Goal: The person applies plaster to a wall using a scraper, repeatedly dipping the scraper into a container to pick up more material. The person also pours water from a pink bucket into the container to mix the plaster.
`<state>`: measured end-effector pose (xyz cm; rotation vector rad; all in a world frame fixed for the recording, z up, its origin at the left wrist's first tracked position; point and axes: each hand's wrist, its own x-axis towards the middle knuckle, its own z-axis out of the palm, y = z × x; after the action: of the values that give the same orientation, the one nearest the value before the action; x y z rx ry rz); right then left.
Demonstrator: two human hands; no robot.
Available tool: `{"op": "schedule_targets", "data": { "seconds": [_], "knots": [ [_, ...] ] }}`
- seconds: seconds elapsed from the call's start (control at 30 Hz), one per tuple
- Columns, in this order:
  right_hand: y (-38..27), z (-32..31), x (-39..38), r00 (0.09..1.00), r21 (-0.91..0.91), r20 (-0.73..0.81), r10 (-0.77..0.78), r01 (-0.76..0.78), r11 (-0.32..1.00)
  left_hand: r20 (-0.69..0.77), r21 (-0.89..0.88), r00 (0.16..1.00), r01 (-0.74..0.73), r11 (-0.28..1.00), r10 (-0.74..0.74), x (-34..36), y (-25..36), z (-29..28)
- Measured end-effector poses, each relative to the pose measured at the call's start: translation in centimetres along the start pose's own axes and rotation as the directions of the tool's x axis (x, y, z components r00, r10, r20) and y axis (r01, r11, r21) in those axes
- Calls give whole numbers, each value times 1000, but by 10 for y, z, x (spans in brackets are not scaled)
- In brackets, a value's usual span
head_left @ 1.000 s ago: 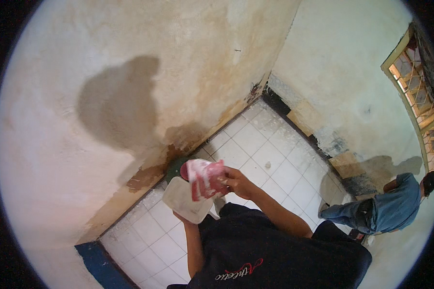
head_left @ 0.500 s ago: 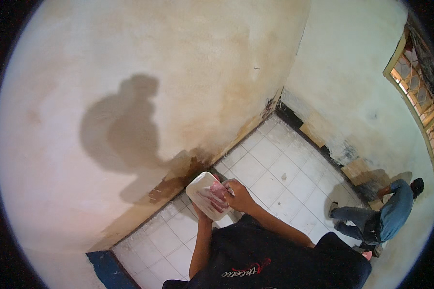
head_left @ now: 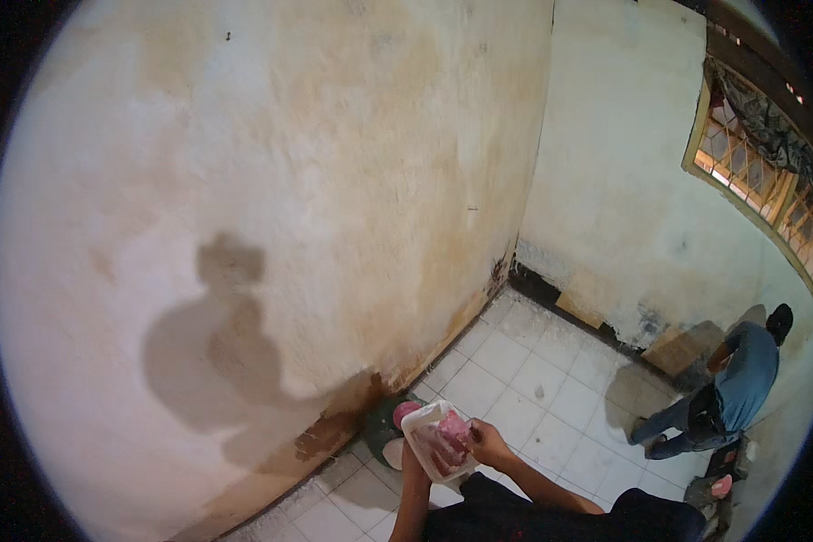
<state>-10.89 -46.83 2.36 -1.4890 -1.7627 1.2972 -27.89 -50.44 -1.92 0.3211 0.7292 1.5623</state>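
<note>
A white rectangular plastic tray (head_left: pixel 415 425) is tilted in front of me, its inside smeared with pink paste (head_left: pixel 452 438). My left hand (head_left: pixel 413 459) is closed round the tray's left side and underside, with most of its fingers hidden behind it. At the tray's right edge, my right hand (head_left: pixel 488 442) is closed, its fingers over the pink paste. What it grips there is too small to make out. Just beyond the tray, a dark green bucket (head_left: pixel 377 425) stands on the floor against the wall, with a rounded pink thing (head_left: pixel 406 413) at its top.
A stained cream wall (head_left: pixel 334 226) rises on the left, carrying my shadow. White floor tiles (head_left: pixel 524 388) run to the corner. At the right, a person in blue (head_left: pixel 745 370) bends toward the far wall's damaged base. A barred window (head_left: pixel 750 172) is above them.
My view has tilted up, so tray and hands sit lower in the picture. The green bucket has come into fuller sight. The other person's body has shifted slightly.
</note>
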Motion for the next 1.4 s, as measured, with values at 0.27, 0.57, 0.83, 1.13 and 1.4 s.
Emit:
{"op": "schedule_targets", "data": {
  "seconds": [0.27, 0.57, 0.83, 1.13, 1.4],
  "knots": [
    [-31, 18, 0, 995, 106, 34, 95, -98, 989, -71, -253, 977, 176, 951, -199, -5, 39, -20],
    [-49, 30, -24, 976, 285, 159, -146, 97, 954, 42, -323, 991, 135, 937, -128, -50, 37, -40],
    [-73, 45, -20, 988, 77, 146, -58, 47, 996, -225, -362, 961, 72, 929, -162, -42, 17, -66],
    [-41, 67, -24, 984, 96, 164, -75, 60, 994, -226, -354, 974, -93, 930, 11, -51, 1, -85],
    [-45, 60, -28, 982, 232, 179, 67, -108, 967, -390, 134, 907, -114, 984, 159, -51, 23, -62]
  ]
}}
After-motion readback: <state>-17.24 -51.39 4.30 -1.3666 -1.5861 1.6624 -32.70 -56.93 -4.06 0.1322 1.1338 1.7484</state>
